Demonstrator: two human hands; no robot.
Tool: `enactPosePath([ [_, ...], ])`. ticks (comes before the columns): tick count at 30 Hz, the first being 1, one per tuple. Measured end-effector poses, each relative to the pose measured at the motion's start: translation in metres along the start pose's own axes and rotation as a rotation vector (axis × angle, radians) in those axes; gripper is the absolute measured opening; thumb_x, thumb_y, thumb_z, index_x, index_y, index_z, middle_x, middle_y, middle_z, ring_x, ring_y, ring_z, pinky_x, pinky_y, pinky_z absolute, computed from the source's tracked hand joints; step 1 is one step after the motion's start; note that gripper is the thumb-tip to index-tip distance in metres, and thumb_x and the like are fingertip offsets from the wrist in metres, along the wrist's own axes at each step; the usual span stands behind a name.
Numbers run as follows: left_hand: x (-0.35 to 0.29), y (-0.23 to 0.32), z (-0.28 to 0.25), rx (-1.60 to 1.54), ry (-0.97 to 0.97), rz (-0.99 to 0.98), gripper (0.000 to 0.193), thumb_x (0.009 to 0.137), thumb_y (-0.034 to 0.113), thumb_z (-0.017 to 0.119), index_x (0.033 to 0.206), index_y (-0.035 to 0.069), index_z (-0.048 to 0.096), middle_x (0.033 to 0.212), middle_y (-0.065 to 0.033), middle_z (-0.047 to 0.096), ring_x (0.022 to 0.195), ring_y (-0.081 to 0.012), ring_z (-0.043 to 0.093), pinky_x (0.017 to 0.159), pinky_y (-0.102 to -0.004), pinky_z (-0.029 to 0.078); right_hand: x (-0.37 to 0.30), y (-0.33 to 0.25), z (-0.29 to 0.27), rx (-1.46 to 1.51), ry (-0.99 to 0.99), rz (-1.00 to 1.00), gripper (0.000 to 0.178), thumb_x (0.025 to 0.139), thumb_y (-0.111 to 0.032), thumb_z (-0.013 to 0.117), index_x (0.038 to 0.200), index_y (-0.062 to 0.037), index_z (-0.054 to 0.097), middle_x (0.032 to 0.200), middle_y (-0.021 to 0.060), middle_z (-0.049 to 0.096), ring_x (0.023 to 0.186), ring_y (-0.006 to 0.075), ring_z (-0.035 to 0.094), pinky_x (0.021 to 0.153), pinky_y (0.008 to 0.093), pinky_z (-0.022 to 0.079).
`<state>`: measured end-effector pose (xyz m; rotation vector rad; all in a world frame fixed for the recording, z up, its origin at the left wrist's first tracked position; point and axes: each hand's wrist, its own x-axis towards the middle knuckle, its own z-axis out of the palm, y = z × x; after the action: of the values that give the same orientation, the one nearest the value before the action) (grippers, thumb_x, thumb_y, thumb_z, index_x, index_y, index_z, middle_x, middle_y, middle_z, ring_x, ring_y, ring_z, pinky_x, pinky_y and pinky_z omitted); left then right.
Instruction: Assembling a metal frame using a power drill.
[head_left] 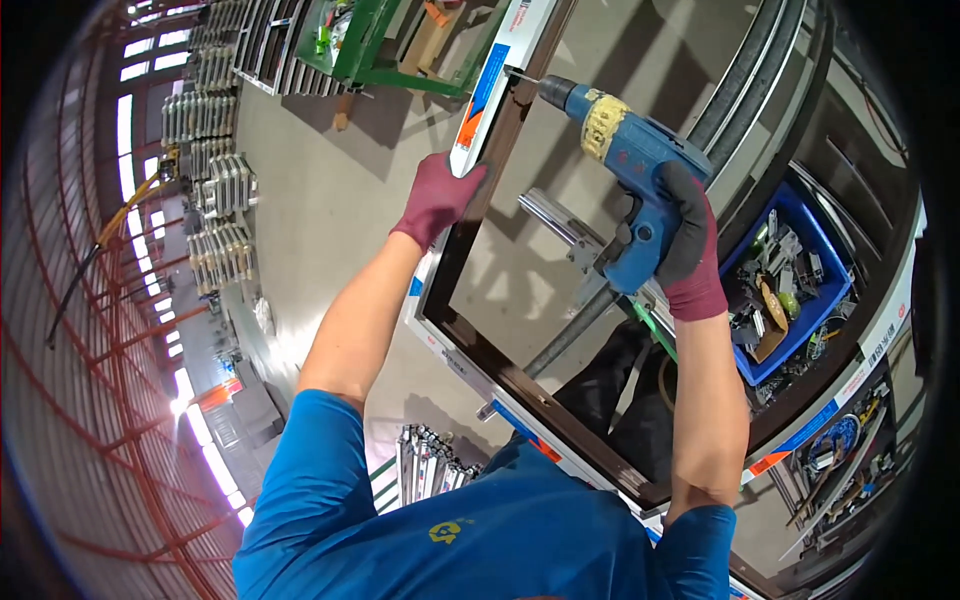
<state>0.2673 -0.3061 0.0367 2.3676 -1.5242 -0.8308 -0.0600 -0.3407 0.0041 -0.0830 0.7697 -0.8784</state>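
A blue power drill with a yellow-taped collar is gripped by my right hand, in a maroon glove with dark grip areas. Its thin bit points left and reaches the frame's left bar. My left hand, also gloved in maroon, is wrapped round that bar of the dark brown window frame, below the bit. White film with blue and orange print covers the bar's outer face. Whether the bit has entered the metal is too small to tell.
On the right, inside the frame's outline, is a blue bin of metal fittings. A green stand is at the top, with stacked metal profiles beside it. A bundle of profiles is low on the left. A metal support bar shows through the frame.
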Motion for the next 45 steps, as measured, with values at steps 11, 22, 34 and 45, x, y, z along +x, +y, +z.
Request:
enactPosePath([
  [11, 0.001, -0.011, 0.008, -0.188, -0.003, -0.036, 0.024, 0.093, 0.017, 0.075, 0.101, -0.006, 0.072, 0.086, -0.0046, 0.074, 0.077, -0.0086, 0.060, 0.073, -0.0297, 0.051, 0.011, 0.007, -0.009, -0.015, -0.063, 0.058, 0.045, 0.100, -0.044, 0.061, 0.111, -0.0015, 0.066, 0.081, 0.0112, 0.071, 0.057, 0.0218, 0.067, 0.051, 0.0354, 0.058],
  [22, 0.005, -0.020, 0.008, -0.243, -0.025, -0.047, 0.025, 0.093, 0.017, 0.076, 0.103, -0.005, 0.071, 0.086, -0.0010, 0.071, 0.078, -0.0062, 0.058, 0.070, -0.0279, 0.050, 0.016, 0.004, -0.010, -0.009, -0.065, 0.091, 0.042, 0.100, -0.043, 0.064, 0.107, -0.0024, 0.066, 0.075, 0.0096, 0.069, 0.056, 0.0193, 0.065, 0.052, 0.0329, 0.057],
  [34, 0.009, -0.018, 0.004, -0.143, -0.005, -0.058, 0.027, 0.091, 0.018, 0.078, 0.100, -0.006, 0.071, 0.085, -0.0022, 0.071, 0.077, -0.0077, 0.058, 0.069, -0.0294, 0.050, 0.020, 0.009, 0.013, -0.064, 0.015, 0.011, 0.042, 0.097, -0.044, 0.069, 0.106, -0.0031, 0.065, 0.075, 0.0076, 0.067, 0.055, 0.0166, 0.063, 0.049, 0.0313, 0.053],
  [45, 0.030, -0.025, -0.001, -0.309, -0.087, -0.044, 0.028, 0.088, 0.020, 0.077, 0.094, -0.005, 0.069, 0.075, -0.0057, 0.067, 0.069, -0.0117, 0.057, 0.066, -0.0325, 0.050, 0.033, 0.013, 0.018, -0.208, 0.010, -0.040, 0.044, 0.097, -0.047, 0.066, 0.105, -0.0039, 0.066, 0.070, 0.0062, 0.064, 0.055, 0.0153, 0.061, 0.050, 0.0305, 0.052],
])
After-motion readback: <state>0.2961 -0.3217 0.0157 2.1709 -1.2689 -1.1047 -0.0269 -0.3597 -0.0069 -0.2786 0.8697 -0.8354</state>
